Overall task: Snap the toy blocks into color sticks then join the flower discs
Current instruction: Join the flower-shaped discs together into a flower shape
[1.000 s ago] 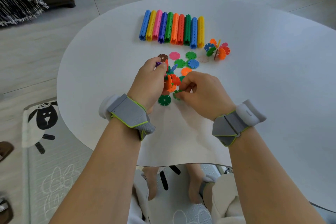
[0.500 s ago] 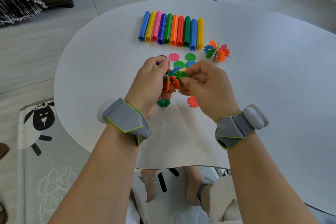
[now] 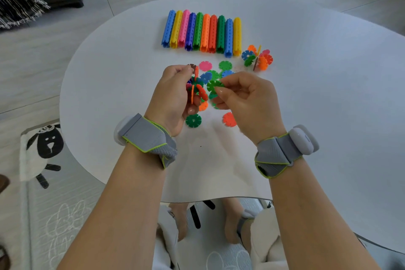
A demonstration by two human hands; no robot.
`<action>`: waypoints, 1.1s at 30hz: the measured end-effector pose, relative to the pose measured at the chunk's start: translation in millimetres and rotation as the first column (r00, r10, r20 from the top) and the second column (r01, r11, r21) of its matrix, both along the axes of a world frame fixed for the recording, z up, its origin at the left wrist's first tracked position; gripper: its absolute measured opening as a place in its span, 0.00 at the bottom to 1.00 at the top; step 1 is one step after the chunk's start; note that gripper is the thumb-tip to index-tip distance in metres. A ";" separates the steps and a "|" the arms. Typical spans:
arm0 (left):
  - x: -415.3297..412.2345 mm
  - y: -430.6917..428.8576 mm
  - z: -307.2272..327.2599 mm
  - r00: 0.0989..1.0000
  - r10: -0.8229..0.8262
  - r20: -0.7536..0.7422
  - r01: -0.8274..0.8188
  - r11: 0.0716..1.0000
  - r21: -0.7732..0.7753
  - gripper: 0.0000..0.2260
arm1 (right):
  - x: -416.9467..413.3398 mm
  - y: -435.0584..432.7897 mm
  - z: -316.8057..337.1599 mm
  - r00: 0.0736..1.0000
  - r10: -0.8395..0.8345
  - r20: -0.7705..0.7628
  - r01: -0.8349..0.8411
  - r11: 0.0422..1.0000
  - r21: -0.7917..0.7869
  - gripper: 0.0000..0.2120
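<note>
Pinching a green disc (image 3: 213, 85) between thumb and forefinger of the right hand (image 3: 247, 99), flat face up toward the camera. Gripping a cluster (image 3: 196, 92) of joined discs in the left hand (image 3: 173, 92), with fingers curled round it and orange and red petals in sight. Holding both above the table (image 3: 328, 76), disc just beside cluster; touching or apart, cannot tell.

Under the hands, flat on the table: a dark green disc (image 3: 193, 120) and a red disc (image 3: 229, 119). Beyond the fingers, also flat: a pink disc (image 3: 205, 66), a blue disc (image 3: 206, 76) and a brown disc (image 3: 192, 65), half hidden behind the left fingertips. Farther right, a second cluster (image 3: 257, 58), near the end of the sticks (image 3: 202, 30). Ten of those at the far side, side by side and touching: blue, yellow, pink, dark blue, green, orange, red, dark green, blue, yellow.

Grey wristbands (image 3: 145, 136) on both wrists. On the floor at left, a mat (image 3: 43, 149) with a sheep.
</note>
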State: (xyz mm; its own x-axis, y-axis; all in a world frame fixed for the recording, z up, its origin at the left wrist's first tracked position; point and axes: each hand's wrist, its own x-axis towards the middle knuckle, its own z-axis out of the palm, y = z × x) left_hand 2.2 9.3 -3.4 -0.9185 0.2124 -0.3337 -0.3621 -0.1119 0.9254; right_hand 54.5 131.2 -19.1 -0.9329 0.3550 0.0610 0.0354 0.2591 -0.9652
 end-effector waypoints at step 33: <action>-3.2 -1.7 -5.2 0.992 -0.114 -0.054 0.100 0.972 -0.212 0.07 | 2.2 -8.7 -6.7 0.998 0.030 -0.055 -0.024 0.995 0.099 0.07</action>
State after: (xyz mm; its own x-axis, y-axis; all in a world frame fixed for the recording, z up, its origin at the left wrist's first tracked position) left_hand -1.1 7.6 -8.6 -0.9153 0.2429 -0.3212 -0.2995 0.1225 0.9462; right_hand 56.7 122.5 -25.9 -0.9362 0.3194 0.1468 -0.0263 0.3528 -0.9353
